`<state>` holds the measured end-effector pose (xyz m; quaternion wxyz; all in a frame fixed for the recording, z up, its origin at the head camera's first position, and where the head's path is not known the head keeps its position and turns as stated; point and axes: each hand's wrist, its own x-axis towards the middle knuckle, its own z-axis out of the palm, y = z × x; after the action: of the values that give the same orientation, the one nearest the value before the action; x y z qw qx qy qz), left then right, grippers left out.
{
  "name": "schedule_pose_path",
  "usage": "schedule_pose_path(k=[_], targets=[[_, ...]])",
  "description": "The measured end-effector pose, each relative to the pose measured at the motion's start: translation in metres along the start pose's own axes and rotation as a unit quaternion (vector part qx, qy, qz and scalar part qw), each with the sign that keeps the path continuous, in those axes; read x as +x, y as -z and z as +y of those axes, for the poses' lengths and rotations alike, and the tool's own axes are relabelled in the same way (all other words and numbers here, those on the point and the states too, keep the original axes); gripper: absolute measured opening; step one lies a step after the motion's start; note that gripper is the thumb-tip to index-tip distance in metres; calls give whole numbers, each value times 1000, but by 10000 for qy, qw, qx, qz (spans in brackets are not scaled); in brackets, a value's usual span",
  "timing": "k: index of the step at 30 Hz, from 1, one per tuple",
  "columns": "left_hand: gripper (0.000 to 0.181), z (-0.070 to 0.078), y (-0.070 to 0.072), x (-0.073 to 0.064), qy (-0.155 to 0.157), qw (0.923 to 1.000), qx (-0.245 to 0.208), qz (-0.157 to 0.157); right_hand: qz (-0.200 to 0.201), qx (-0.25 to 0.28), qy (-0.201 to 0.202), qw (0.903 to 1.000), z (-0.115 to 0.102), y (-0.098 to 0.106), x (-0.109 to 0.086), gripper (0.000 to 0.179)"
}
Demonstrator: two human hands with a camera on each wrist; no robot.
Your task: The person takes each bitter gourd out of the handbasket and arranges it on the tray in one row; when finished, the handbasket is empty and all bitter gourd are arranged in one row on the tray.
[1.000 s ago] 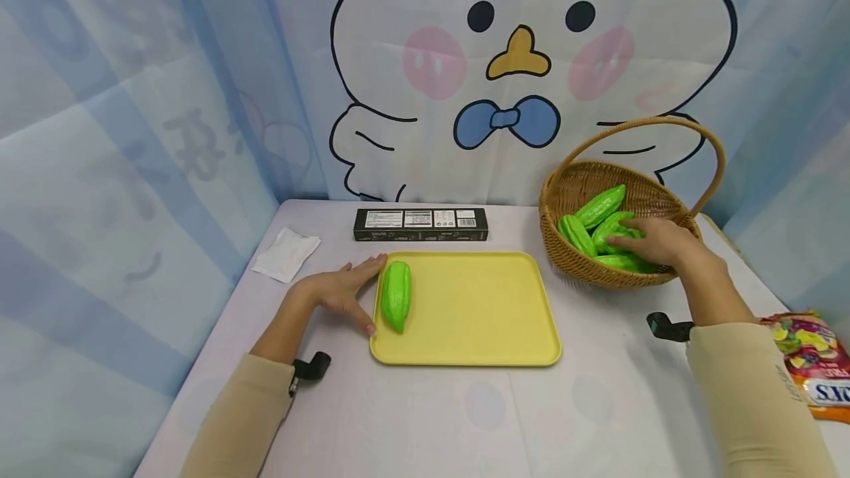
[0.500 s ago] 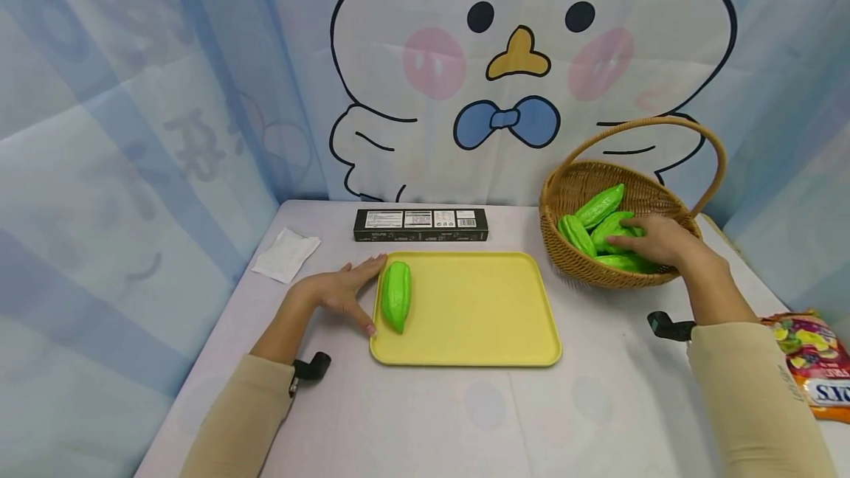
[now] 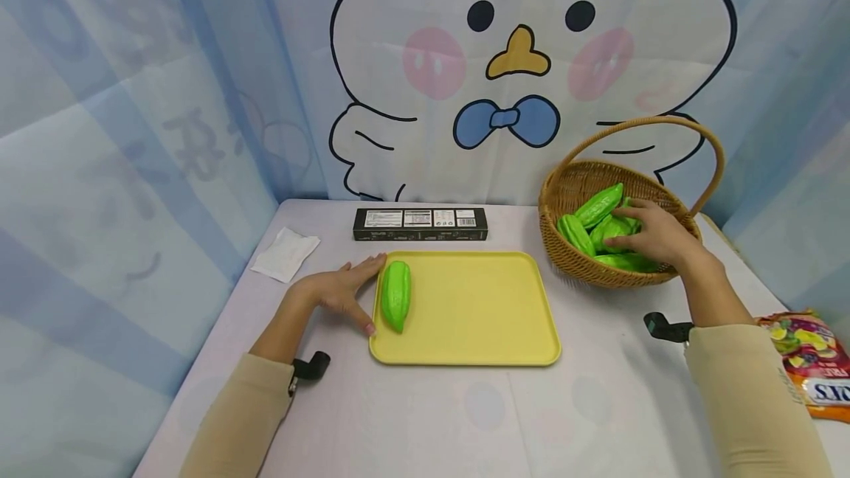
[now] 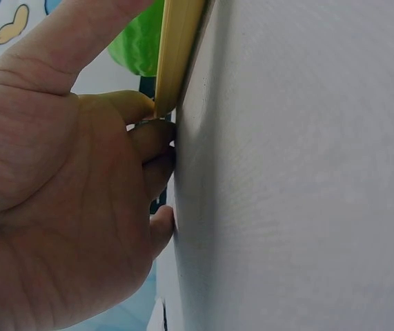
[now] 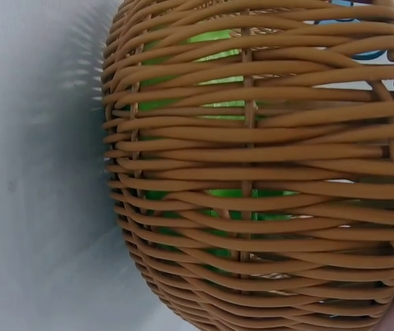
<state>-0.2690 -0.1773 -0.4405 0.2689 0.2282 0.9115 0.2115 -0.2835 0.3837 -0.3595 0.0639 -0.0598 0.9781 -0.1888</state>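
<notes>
My left hand (image 3: 340, 293) lies at the left side of a yellow tray (image 3: 478, 308), thumb and forefinger spread along its edge. In the left wrist view, the thumb crosses the tray's rim (image 4: 179, 48) and a fingertip touches it from below. One green, ribbed bitter melon (image 3: 396, 296) rests on the tray near that hand. My right hand (image 3: 657, 231) reaches into a wicker basket (image 3: 571, 260), thumb and forefinger spread over a bitter melon (image 3: 611, 233). I cannot tell whether it grips that one. Other bitter melons (image 3: 600, 203) lie around it. Basket weave hides most of them in the right wrist view.
A long black box (image 3: 420, 224) lies behind the tray. To the left is a white packet (image 3: 285, 254). At the right edge sits a colourful snack bag (image 3: 813, 364). The basket's tall handle (image 3: 720, 161) arches above the right hand. A printed curtain (image 3: 505, 168) closes off the back.
Inside the basket, my right hand has shifted slightly, with its forefinger moved farther back and spread wider from the thumb. My left hand and the tray have stayed still.
</notes>
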Motion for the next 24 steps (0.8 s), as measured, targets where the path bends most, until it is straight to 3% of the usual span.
schedule_pose_path(k=[12,20,24], targets=[[150,1,1,0,3,10000,-77,-24,305,617,39,9976,-1,-2,1,81],[150,1,1,-1,-35,10000,-61,-11,528,1496,155,9872,-6,1,-5,79],[149,1,1,-2,-56,10000,-39,-24,731,1641,291,9833,-12,2,-8,77]])
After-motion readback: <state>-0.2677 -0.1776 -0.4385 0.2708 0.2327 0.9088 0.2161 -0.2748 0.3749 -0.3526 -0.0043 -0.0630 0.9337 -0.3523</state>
